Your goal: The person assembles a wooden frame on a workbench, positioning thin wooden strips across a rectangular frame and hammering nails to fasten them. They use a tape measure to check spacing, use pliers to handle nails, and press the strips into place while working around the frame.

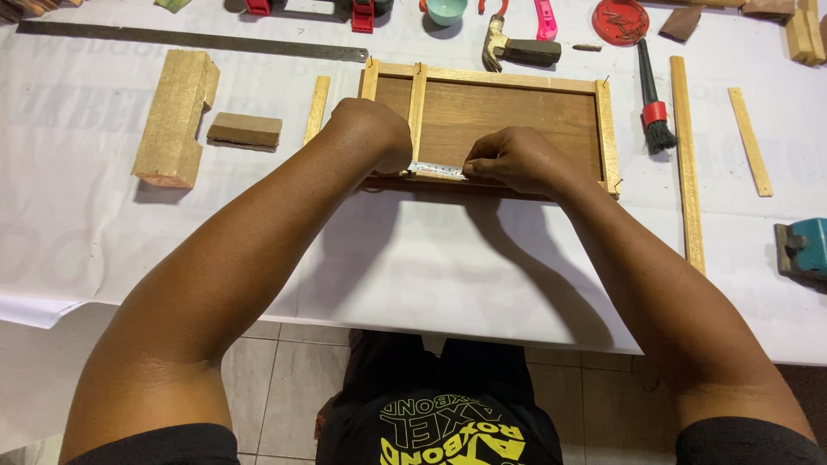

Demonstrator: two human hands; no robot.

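A shallow wooden tray frame (508, 82) with a brown panel lies on the white-covered table (388, 258). A loose thin slat (417, 99) stands across its left part. My left hand (372, 133) is closed over the near edge of the frame, holding one end of a short metal measuring tape (435, 169). My right hand (515, 160) pinches the tape's other end against the same near rail. The tape lies flat along that rail between both hands.
Left: a notched wood block (177, 116), a small dark block (245, 131), a slat (316, 109), a long steel ruler (189, 40). Back: a hammer (517, 50), a cup (446, 10), a red lid (620, 21). Right: a brush (655, 103), long strips (687, 164), a teal tool (803, 248).
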